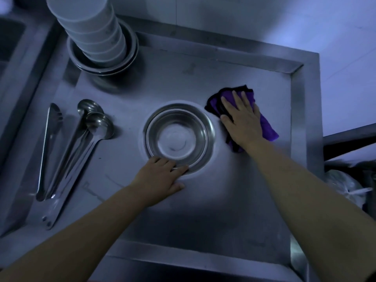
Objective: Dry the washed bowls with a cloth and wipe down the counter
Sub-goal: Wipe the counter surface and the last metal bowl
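A steel bowl (179,135) stands upright in the middle of the steel counter (213,210). My left hand (160,178) rests on the counter against the bowl's near rim, fingers touching the edge. My right hand (242,119) lies flat, fingers spread, pressing a purple cloth (266,127) onto the counter just right of the bowl. At the back left rises a tall tilted stack of white bowls (91,27), standing inside nested steel bowls (105,66).
Steel tongs (48,149) and two long ladles (81,147) lie on the left of the counter. A raised rim (299,129) bounds the counter at right and back. A sink (10,37) lies far left. A plastic bag (343,186) sits beyond the right edge.
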`<state>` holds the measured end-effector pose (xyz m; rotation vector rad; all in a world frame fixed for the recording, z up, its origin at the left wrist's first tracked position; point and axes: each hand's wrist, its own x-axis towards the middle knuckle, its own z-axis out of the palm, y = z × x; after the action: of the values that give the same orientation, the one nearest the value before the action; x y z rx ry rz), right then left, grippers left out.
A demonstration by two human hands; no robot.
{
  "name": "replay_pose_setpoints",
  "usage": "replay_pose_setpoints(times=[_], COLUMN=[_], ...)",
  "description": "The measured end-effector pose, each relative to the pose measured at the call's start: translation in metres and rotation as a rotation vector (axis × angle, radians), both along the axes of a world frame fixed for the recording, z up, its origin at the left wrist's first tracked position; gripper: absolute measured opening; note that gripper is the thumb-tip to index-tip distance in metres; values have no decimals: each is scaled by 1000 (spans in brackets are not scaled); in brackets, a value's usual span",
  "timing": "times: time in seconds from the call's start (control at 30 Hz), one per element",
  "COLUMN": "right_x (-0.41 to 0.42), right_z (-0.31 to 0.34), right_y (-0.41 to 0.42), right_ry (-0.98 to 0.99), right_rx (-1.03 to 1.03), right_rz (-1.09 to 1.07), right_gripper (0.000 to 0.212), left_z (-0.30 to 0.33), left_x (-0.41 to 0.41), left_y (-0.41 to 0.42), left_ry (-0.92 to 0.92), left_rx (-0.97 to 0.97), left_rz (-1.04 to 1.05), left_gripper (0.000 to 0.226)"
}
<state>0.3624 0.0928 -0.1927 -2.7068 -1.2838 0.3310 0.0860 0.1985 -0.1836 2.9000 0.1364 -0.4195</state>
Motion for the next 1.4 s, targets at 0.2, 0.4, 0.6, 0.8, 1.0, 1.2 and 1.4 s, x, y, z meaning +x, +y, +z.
replay_pose_setpoints(times=[0.2,0.4,0.6,0.8,1.0,1.2,1.4], right_x=[-64,-173,-281,-339,-392,-415,-481], right_z=[9,18,17,6,14,38,40], right_y=[-74,-107,-62,40,62,52,64], right_ry=[-7,24,28,66,314,485,230], right_rx=[-26,-36,21,47,139,88,56], right_rz=[-52,-65,34,233,482,485,678], right_gripper=[56,58,57,55,52,54,45], left_z=[-3,30,44,56,65,67,65], left_x=[-5,-47,-162,-277,-361,-399,-408], left_y=[-6,0,11,26,53,61,60], left_ry=[38,-65,-255,-274,-284,-348,-366], left_rx=[7,-18,20,-13,5,15,-27], left_rz=[27,148,404,748,972,1007,1035], left_gripper=[59,60,43,46,41,37,37])
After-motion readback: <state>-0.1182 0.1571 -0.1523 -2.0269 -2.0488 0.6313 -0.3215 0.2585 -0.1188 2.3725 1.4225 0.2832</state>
